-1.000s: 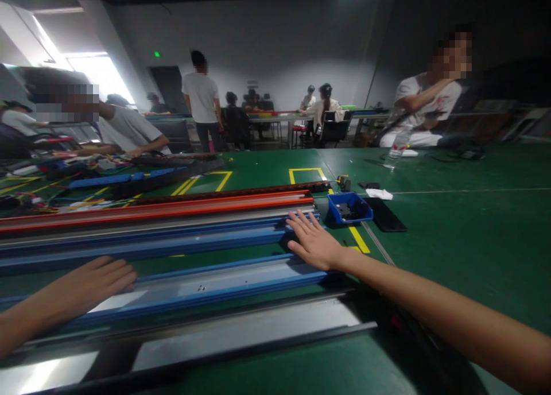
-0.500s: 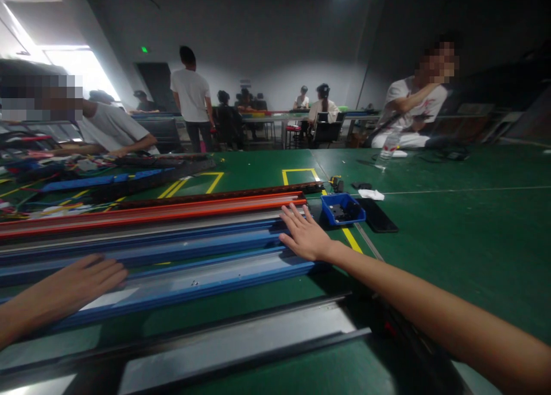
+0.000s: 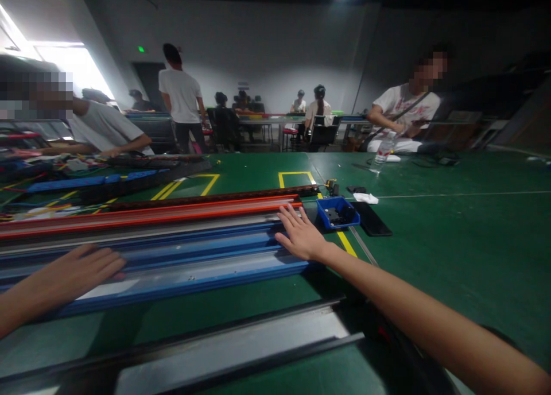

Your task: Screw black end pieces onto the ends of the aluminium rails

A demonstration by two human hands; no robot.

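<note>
My right hand (image 3: 300,234) lies palm down over the right ends of two long blue metal channels, its fingers spread. At the left, my left hand (image 3: 88,268) is stretched out flat over the same channels, fingers extended. The nearer blue channel (image 3: 249,268) has a pale inside face with small marks on it. Behind it runs the second blue channel (image 3: 202,243). An orange-red channel (image 3: 224,208) lies beyond the blue ones. Closer to me is a separate black-edged grey channel (image 3: 241,340). Whether either palm presses on the metal is hidden.
Right of my right hand stand a blue bin (image 3: 338,214) with dark parts, a black phone-like slab (image 3: 373,218), white tissue (image 3: 365,198) and a clear bottle (image 3: 381,155). Cables and a blue-black strip (image 3: 99,182) clutter the far left. People sit and stand beyond the green table (image 3: 465,234).
The whole view has shifted slightly. Both hands stay over the blue channels, with the left a little farther forward. A seated person at the right has lowered a hand from the face.
</note>
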